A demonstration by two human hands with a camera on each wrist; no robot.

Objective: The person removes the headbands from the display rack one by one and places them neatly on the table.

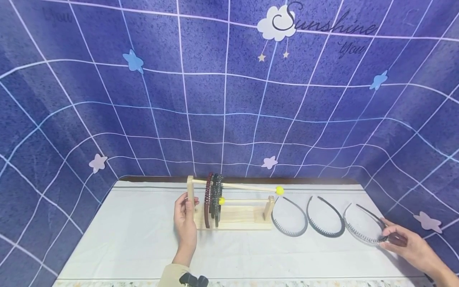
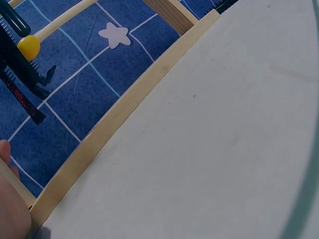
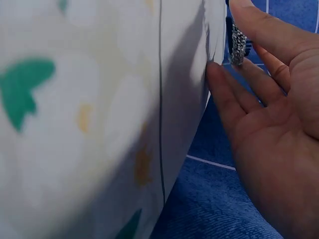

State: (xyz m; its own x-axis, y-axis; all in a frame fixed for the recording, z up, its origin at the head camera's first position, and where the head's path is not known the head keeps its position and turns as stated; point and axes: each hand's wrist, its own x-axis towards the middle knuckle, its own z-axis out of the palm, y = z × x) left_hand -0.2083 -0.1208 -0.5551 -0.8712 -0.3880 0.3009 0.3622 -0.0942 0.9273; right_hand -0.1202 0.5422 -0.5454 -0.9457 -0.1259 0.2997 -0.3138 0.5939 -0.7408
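Observation:
My left hand [image 1: 186, 223] grips the left upright [image 1: 191, 195] of a wooden rack [image 1: 244, 227], with part of that hand showing at the lower left of the left wrist view. Several toothed headbands [image 1: 216, 199], dark red and black, hang on the rack's upper rod near that hand. At the far right, my right hand [image 1: 408, 243] pinches the side of a glittery silver headband [image 3: 238, 47] between thumb and fingers. This headband is low over the white cloth. In the right wrist view only a short piece of it shows.
A grey headband [image 1: 289, 232] and a black headband [image 1: 326, 233] lie in a row right of the rack. Yellow balls [image 1: 279, 190] cap the rods. Behind the white-covered table [image 1: 125, 239] stands a blue grid-patterned curtain [image 1: 204, 91].

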